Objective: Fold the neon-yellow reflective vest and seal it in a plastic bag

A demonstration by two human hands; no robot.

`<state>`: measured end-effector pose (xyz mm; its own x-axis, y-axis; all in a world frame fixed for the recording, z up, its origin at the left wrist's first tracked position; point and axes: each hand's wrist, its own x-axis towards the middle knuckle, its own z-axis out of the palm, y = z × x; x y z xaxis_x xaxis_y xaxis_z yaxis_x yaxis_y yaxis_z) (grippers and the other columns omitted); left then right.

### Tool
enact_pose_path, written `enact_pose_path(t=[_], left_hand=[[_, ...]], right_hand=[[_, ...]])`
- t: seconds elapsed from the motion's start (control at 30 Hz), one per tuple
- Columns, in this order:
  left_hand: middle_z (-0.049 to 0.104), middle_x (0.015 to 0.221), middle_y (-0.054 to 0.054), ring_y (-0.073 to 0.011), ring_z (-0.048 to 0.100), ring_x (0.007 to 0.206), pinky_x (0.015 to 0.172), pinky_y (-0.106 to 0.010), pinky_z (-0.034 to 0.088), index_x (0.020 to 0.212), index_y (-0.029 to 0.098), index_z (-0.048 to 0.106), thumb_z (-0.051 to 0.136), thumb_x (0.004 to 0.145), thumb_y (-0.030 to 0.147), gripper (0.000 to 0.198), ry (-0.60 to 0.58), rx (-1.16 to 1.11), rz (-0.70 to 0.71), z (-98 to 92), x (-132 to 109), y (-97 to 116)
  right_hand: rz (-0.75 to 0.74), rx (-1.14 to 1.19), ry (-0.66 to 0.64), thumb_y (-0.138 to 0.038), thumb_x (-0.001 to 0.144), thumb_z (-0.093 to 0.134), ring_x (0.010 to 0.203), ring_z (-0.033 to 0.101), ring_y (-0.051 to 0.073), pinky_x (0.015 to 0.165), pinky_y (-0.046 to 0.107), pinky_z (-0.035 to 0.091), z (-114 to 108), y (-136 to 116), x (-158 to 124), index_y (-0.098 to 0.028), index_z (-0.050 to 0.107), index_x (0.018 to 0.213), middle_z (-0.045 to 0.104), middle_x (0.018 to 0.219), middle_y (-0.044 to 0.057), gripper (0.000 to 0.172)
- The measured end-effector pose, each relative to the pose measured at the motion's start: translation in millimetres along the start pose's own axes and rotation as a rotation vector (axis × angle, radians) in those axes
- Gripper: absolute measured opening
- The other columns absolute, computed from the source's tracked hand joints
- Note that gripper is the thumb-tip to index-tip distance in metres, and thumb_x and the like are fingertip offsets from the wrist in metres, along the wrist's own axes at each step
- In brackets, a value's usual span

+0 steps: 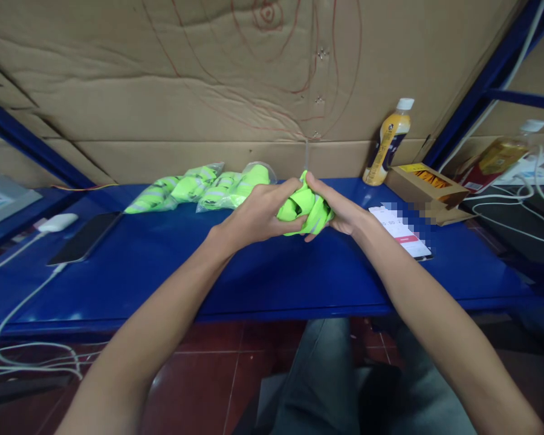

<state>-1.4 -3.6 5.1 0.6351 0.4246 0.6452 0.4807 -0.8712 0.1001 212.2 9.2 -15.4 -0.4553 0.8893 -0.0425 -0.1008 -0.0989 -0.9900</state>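
Neon-green bundle, fabric with grey stripes: held between both hands, over the back half of the blue table. Can't tell if its underside touches the tabletop.

Left hand grips the bundle's left side, thumb up top, fingers across the near face. Right hand is cupped round its right side, thumb at the top edge, a fingertip showing below. So the bundle sits right between the palms, partly hidden by fingers.

Containers: clear plastic bags lie in a row just left of the bundle, along the back edge, with neon-green, grey-striped material inside. Exact bag count unclear, they overlap. Open cardboard box on the right holds orange packets. Yellow bottle, white cap, stands just behind/left of the box. Another bottle, further right, is tilted in view and has yellowish liquid in it.

Further out: lit phone lies in front of the box, screen partly pixelated. Dark phone lies at left, white cable plugged in, white charger-like piece just beside it. Cardboard panel with red curved lines backs the table.
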Motion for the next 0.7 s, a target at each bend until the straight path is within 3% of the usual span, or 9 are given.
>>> enact_pose_path(t=[0.1,0.23,0.37,0.43,0.53,0.63,0.7], left_hand=[[0.069,0.088,-0.003,-0.0198,0.064,0.075,0.071,-0.031,0.044,0.113,0.02,0.065,0.071,0.096,0.046,0.032,0.035,0.026,-0.016,-0.6,-0.7,-4.1],[0.071,0.093,-0.004,-0.0223,0.067,0.083,0.079,-0.035,0.05,0.108,0.021,0.065,0.068,0.099,0.062,0.042,0.17,-0.036,-0.198,4.3,3.0,-4.9],[0.062,0.071,-0.005,-0.022,0.066,0.071,0.068,-0.036,0.055,0.079,0.022,0.058,0.042,0.106,0.08,0.066,0.248,-0.452,-0.529,25.3,8.7,1.2],[0.062,0.064,-0.005,-0.0237,0.068,0.064,0.058,-0.036,0.056,0.081,0.022,0.062,0.033,0.104,0.088,0.075,0.181,-0.747,-0.727,33.5,11.1,4.8],[0.071,0.066,-0.009,-0.029,0.074,0.061,0.048,-0.038,0.058,0.099,0.021,0.072,0.035,0.1,0.091,0.079,-0.037,-1.061,-0.944,33.0,13.4,7.1],[0.081,0.083,-0.015,-0.034,0.078,0.064,0.043,-0.039,0.056,0.105,0.021,0.075,0.05,0.093,0.088,0.072,-0.278,-1.251,-1.008,24.6,14.4,4.4],[0.082,0.089,-0.017,-0.0351,0.079,0.067,0.041,-0.038,0.053,0.103,0.022,0.076,0.056,0.092,0.083,0.066,-0.33,-1.278,-0.95,22.3,14.4,1.3]], right_hand=[[-0.051,-0.008,0.042,-0.085,0.076,0.083,0.058,0.067,0.023,0.052,0.037,0.056,2.8,-4.3,-3.1,-0.023,0.077,0.09,0.072,0.069,0.005,0.064],[-0.335,-0.094,0.24,-0.077,0.077,0.086,0.058,0.059,0.017,0.049,0.03,0.047,13.2,-9.5,-3.9,-0.023,0.073,0.083,0.066,0.067,0.0,0.056],[-0.69,-0.382,0.466,-0.059,0.08,0.087,0.064,0.049,0.013,0.061,0.029,0.043,11.3,-10.9,-3.4,-0.023,0.06,0.069,0.055,0.066,-0.004,0.047],[-0.78,-0.551,0.526,-0.05,0.083,0.083,0.066,0.049,0.013,0.064,0.03,0.043,8.0,-11.3,-5.9,-0.023,0.06,0.072,0.055,0.068,-0.004,0.037],[-0.874,-0.755,0.534,-0.041,0.084,0.078,0.065,0.052,0.015,0.068,0.033,0.046,5.1,-12.4,-12.4,-0.024,0.063,0.08,0.06,0.07,-0.003,0.023],[-0.931,-0.916,0.476,-0.047,0.084,0.08,0.07,0.059,0.019,0.076,0.037,0.051,3.0,-12.8,-16.0,-0.026,0.065,0.082,0.062,0.073,-0.001,0.026],[-0.94,-0.965,0.448,-0.054,0.084,0.081,0.077,0.063,0.023,0.081,0.04,0.053,0.6,-12.4,-15.7,-0.027,0.067,0.084,0.065,0.078,0.002,0.031]])
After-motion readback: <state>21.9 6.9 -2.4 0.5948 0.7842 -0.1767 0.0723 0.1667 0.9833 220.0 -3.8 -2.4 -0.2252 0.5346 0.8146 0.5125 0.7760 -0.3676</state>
